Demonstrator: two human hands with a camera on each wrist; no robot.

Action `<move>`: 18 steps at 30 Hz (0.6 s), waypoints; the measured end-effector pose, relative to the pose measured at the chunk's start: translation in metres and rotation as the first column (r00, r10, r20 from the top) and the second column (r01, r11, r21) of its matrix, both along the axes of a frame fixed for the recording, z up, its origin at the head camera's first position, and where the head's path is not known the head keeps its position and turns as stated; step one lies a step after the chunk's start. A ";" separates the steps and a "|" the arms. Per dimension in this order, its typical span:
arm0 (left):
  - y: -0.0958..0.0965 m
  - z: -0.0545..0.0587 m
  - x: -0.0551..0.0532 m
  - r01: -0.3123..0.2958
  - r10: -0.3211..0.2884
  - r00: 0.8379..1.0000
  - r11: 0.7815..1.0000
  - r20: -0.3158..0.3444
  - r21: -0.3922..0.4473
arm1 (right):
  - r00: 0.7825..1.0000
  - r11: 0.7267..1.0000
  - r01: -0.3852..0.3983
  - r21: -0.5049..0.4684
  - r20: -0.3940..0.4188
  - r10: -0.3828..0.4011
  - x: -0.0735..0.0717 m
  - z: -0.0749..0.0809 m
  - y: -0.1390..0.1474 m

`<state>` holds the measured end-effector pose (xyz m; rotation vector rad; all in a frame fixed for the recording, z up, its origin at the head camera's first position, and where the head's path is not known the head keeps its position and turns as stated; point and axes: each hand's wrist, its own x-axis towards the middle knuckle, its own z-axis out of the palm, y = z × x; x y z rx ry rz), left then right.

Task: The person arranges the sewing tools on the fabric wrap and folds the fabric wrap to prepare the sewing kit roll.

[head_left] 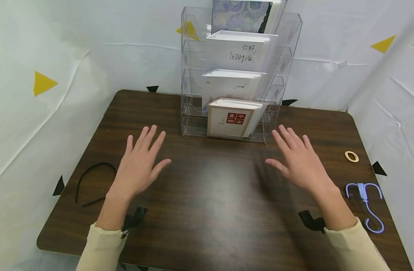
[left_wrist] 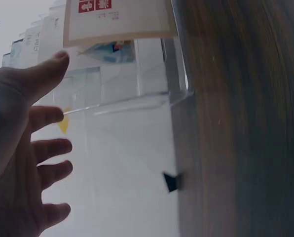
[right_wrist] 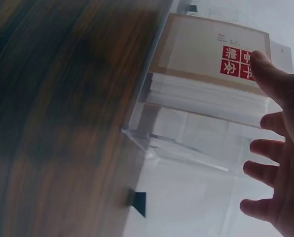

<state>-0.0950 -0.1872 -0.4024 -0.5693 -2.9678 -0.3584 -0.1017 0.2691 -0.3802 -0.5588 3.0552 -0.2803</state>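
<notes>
My left hand is held over the left part of the dark wooden table, fingers spread and holding nothing. Over the right part, my right hand has its fingers spread too, with nothing in it. Between and beyond the hands stands a clear acrylic tiered rack. Its lowest tier bears a cream book with red square characters on the cover. Above it are a white book, another white book with Chinese lettering, and at the top a book with a purple-grey painted cover.
Left of the left hand lies a thin black hoop, partly behind the wrist. Along the table's right side are a small wooden ring and a light blue hooked hanger. White sheeting with yellow and black patches surrounds the table.
</notes>
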 end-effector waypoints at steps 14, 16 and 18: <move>0.030 -0.029 -0.086 -0.121 0.098 0.993 0.722 0.073 0.681 | 0.964 0.730 0.227 -0.645 0.044 -0.261 -0.064 -0.037 -0.031; 0.034 -0.033 -0.102 -0.143 0.103 0.990 0.676 0.100 0.723 | 0.957 0.697 0.251 -0.672 0.063 -0.284 -0.073 -0.041 -0.037; 0.038 -0.035 -0.117 -0.169 0.109 0.986 0.645 0.130 0.746 | 0.953 0.677 0.265 -0.687 0.079 -0.294 -0.079 -0.044 -0.042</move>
